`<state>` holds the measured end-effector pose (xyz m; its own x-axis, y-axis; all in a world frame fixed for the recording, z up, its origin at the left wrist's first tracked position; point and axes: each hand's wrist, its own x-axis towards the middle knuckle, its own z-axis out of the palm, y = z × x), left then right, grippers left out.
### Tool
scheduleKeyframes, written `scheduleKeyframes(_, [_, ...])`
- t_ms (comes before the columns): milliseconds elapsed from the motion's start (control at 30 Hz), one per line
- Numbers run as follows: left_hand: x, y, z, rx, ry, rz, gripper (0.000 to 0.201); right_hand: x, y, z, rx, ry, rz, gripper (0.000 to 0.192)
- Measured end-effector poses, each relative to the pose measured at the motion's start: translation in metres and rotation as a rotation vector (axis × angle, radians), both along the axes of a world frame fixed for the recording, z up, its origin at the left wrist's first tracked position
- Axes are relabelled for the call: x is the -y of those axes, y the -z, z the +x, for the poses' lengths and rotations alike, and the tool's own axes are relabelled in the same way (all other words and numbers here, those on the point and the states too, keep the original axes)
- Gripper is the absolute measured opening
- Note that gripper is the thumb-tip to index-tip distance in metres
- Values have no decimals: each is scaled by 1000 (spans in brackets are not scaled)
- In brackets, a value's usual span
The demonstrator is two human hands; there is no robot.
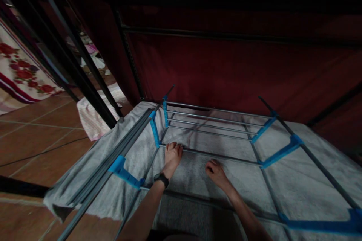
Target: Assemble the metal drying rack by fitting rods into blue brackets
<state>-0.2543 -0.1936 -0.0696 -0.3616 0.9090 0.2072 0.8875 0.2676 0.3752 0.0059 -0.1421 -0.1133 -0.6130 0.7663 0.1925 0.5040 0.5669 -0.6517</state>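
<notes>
The left hand (173, 155), wearing a black wristwatch (161, 179), is curling its fingers (175, 146) over a thin grey metal rod (215, 155) of the blue-jointed tubular shelf frame (278, 153); how firmly they are closing I cannot tell. The right hand (216, 171) is resting flat, fingers loosely spread, on the soft pale grey fabric sheet (299, 184) just short of that rod. Beyond the fingertips, dark red cloth (226, 67) is hanging. This looks like frame assembly, calling for steady seating of the rod.

We have one view, worn on the head, looking forward and steeply down from close above the grey fabric sheet (296, 180) and the grey metal rod frame with blue plastic joints (215, 131).
</notes>
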Motion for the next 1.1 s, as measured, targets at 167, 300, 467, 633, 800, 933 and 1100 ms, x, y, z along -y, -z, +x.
scheduleKeyframes(167, [18,4,-5,-59,62,-14,40,2,3,1,-14,11,11,18])
scheduleKeyframes(300, [24,6,-7,-106,94,-18,44,2,4,1,-11,15,41,17])
scheduleKeyframes(467, [20,-2,-6,-156,126,-82,42,2,2,1,-22,16,46,17])
scheduleKeyframes(633, [18,-10,-6,-168,165,-130,42,3,2,1,-32,5,48,17])
scheduleKeyframes(800, [28,-11,-7,-131,175,-158,52,2,5,1,-24,19,78,18])
scheduleKeyframes(933, [40,-14,-7,-96,135,-150,57,1,6,2,-26,14,69,19])
scheduleKeyframes(1100, [57,-16,-9,-103,-82,-135,58,1,6,3,-39,-1,69,20])
